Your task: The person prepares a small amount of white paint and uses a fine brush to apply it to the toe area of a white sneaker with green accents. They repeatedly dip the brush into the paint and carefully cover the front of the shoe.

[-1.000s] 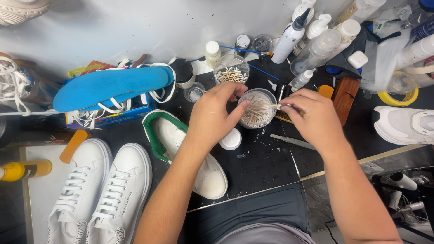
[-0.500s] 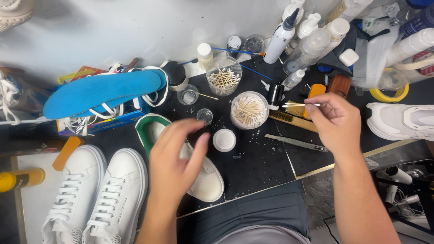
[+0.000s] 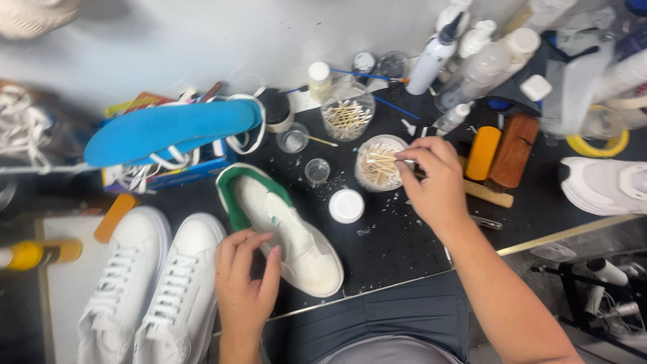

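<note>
A: White leather with a green collar lining: the sneaker [image 3: 286,232] is lying on its side on the black tabletop [image 3: 397,236], toe pointing toward the person's lap. What is the left hand doing?

B: The left hand [image 3: 246,283] is resting at the sneaker's near side, fingers loosely curled and touching the upper. It is not clamping anything; whether it is gripping the sole edge cannot be told.

A: And the right hand?

B: The right hand [image 3: 435,182] is hovering over the round jar of cotton swabs [image 3: 379,164], thumb and forefinger pinching together at the jar's rim. A swab seems to be sitting between the fingertips, though blur is making that uncertain.

A: What is lying around the jar?

B: A white lid [image 3: 346,205] is lying just beside it, between the jar and the sneaker. A second glass jar of wooden sticks [image 3: 346,111] is standing behind it, and two small clear cups [image 3: 294,139] are sitting to its left. Wooden brushes [image 3: 512,152] are lying to the right of the hand, with spray bottles [image 3: 438,50] crowding the far edge.

A: Anything on the left of the figure?

B: A blue insole [image 3: 168,129] is resting over a box of white laces, and a pair of white laced sneakers [image 3: 148,283] is standing near the left hand.
</note>
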